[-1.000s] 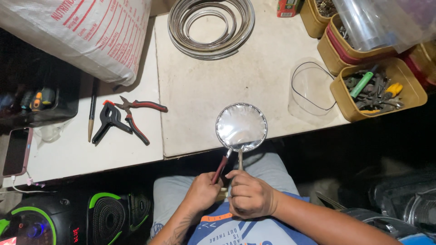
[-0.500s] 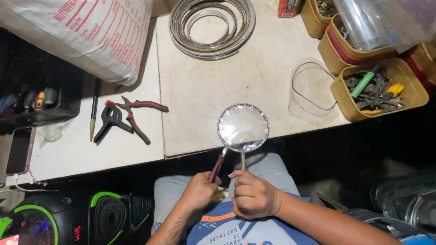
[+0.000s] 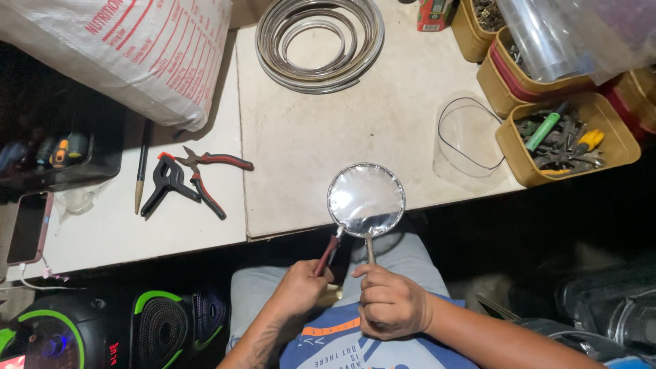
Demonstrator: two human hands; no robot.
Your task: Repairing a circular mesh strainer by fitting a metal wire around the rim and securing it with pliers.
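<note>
White bench (image 3: 307, 137): one wire coil (image 3: 319, 41), two pliers. Right hand (image 3: 391, 301) pinches disc (image 3: 366, 199) stem from below; left hand (image 3: 301, 287) clamped on red-handled tool (image 3: 326, 254) touching the rim

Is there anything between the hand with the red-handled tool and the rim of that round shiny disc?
Nothing visible. The left hand holds the red-handled tool, whose tip already meets the round disc at its lower left rim.

The right hand (image 3: 391, 301) holds a round shiny disc (image 3: 365, 199) by its thin stem. The left hand (image 3: 301, 287) grips a red-handled tool (image 3: 326, 254) touching the disc's edge, near the white surface (image 3: 342, 130).
</note>
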